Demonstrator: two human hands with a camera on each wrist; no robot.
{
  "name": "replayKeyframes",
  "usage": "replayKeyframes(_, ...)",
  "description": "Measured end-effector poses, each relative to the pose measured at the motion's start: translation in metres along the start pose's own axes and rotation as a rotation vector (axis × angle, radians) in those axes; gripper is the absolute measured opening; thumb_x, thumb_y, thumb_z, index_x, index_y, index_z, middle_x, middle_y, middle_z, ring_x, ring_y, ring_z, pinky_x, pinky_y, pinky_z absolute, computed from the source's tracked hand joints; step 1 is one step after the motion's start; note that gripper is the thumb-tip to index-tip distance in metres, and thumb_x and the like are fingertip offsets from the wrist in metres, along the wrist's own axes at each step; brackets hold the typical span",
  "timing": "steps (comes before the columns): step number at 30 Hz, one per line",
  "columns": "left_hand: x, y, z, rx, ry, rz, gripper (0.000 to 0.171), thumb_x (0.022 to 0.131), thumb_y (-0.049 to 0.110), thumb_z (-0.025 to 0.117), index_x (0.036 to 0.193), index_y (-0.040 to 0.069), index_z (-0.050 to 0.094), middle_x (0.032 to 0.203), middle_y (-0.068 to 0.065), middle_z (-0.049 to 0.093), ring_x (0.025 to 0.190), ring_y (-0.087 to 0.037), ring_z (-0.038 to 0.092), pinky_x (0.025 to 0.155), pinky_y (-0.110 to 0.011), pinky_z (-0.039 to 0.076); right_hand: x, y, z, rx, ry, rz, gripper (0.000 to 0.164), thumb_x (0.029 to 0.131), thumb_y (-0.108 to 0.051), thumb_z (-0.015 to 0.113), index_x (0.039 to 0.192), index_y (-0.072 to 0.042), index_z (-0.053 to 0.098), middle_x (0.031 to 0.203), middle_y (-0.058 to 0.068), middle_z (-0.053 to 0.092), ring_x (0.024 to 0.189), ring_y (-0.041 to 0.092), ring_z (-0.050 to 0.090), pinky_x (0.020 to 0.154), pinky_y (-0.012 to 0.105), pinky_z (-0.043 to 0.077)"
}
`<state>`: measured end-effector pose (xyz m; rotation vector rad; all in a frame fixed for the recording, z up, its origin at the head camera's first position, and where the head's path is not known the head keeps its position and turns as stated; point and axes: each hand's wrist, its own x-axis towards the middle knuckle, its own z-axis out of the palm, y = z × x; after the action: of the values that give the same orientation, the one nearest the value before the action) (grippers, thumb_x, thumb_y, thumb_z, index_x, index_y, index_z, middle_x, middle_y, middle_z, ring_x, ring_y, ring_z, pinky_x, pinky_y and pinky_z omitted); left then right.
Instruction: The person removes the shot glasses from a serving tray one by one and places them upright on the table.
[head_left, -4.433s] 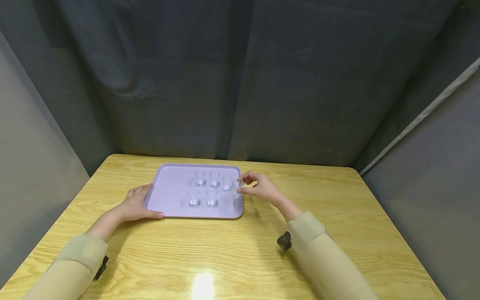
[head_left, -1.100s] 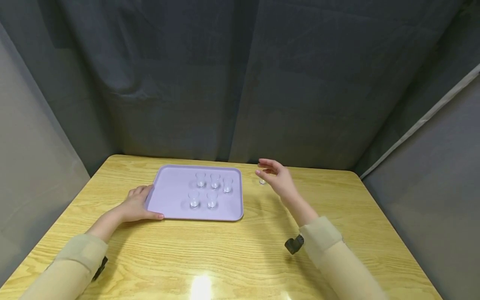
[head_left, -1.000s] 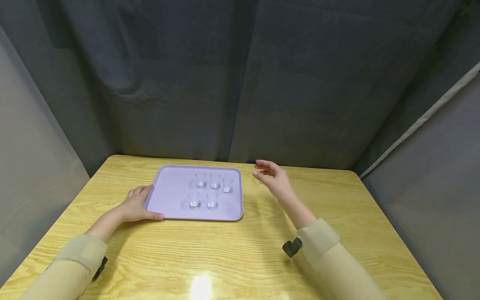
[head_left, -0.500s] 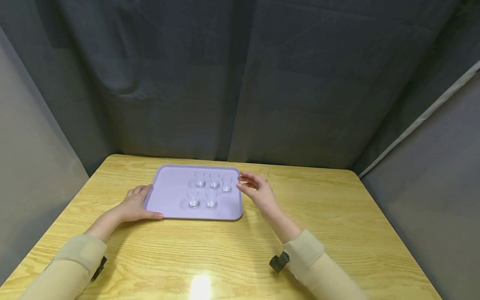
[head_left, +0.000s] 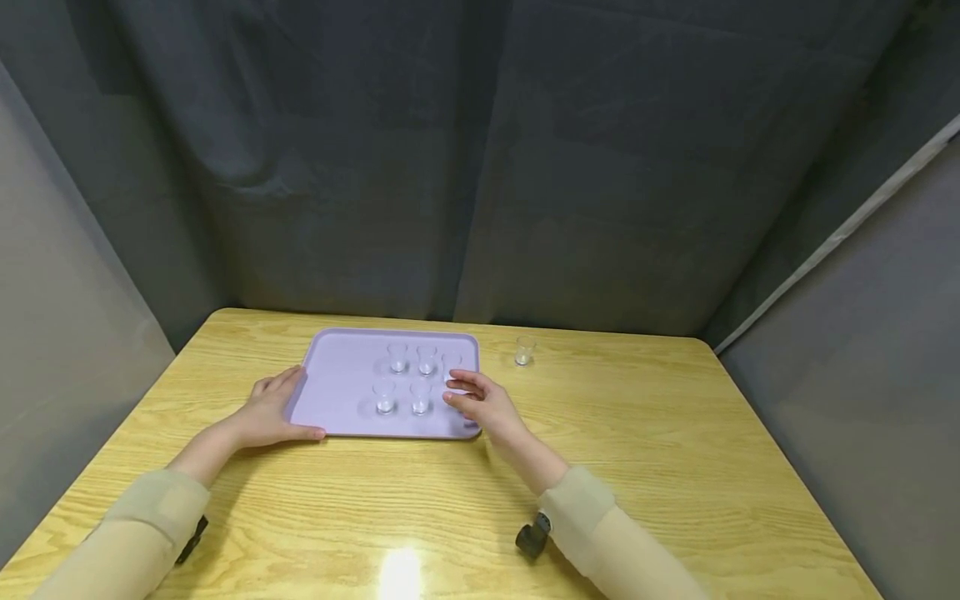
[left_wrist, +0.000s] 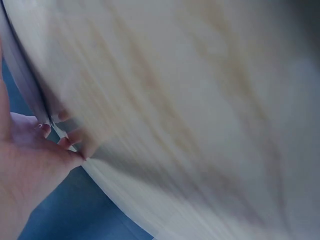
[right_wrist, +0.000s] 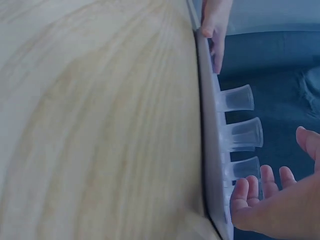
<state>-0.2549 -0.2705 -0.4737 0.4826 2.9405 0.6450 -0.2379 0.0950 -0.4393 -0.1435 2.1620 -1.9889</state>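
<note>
Several small clear shot glasses stand on a lilac tray, in two rows on its right half. My left hand grips the tray's left front corner, thumb along the front edge and fingers at the left side. Over the tray's right end, my right hand holds nothing, its fingers loosely bent and parted from the thumb. Its fingertips overlap the rightmost glass of the back row, partly hiding it. The right wrist view shows the right hand beside the glasses.
Another shot glass stands upright on the wooden table, beyond the tray's right back corner. Dark grey curtains hang behind the table, with pale panels at both sides.
My right hand lifted a glass off the tray's right edge, set it down on the table at the back right and let go. It has since come back left over the tray. The left hand stayed put.
</note>
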Motion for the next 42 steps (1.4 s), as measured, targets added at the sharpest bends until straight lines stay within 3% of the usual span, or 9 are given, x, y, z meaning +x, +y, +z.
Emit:
replayKeyframes(16, -0.004, 0.002, -0.003, 0.035, -0.004, -0.023, 0.117, 0.065, 0.071, 0.069, 0.146, -0.002, 0.027, 0.153, -0.026, 0.014, 0.131, -0.055, 0.012, 0.098, -0.071, 0.021, 0.025, 0.012, 0.022, -0.063, -0.036, 0.060, 0.052, 0.085, -0.013, 0.070, 0.133, -0.003, 0.051, 0.128, 0.016, 0.059, 0.084, 0.005, 0.058, 0.066, 0.027, 0.042)
replayKeyframes(26, -0.005, 0.005, -0.004, 0.037, -0.009, -0.025, 0.117, 0.065, 0.071, 0.069, 0.146, -0.003, 0.028, 0.152, -0.028, 0.014, 0.130, -0.055, 0.013, 0.098, -0.072, 0.021, 0.036, 0.014, 0.027, -0.197, -0.060, -0.011, 0.046, 0.079, -0.010, 0.076, 0.122, -0.005, 0.061, 0.117, 0.015, 0.064, 0.089, 0.015, 0.059, 0.067, 0.021, 0.046)
replayKeyframes(33, -0.004, 0.004, -0.002, 0.032, -0.002, -0.019, 0.116, 0.066, 0.070, 0.070, 0.146, -0.003, 0.029, 0.153, -0.027, 0.013, 0.129, -0.056, 0.014, 0.097, -0.072, 0.021, 0.039, 0.015, 0.030, -0.223, -0.050, -0.045, 0.037, 0.078, -0.009, 0.076, 0.113, -0.004, 0.065, 0.106, 0.012, 0.067, 0.088, 0.018, 0.060, 0.072, 0.021, 0.049)
replayKeyframes(42, -0.002, 0.002, -0.003, 0.036, -0.008, -0.018, 0.116, 0.065, 0.071, 0.069, 0.145, -0.003, 0.030, 0.154, -0.026, 0.012, 0.129, -0.056, 0.014, 0.095, -0.072, 0.023, 0.038, 0.012, 0.029, -0.237, -0.067, -0.060, 0.037, 0.078, -0.008, 0.076, 0.112, -0.001, 0.063, 0.107, 0.016, 0.066, 0.089, 0.020, 0.059, 0.074, 0.022, 0.048)
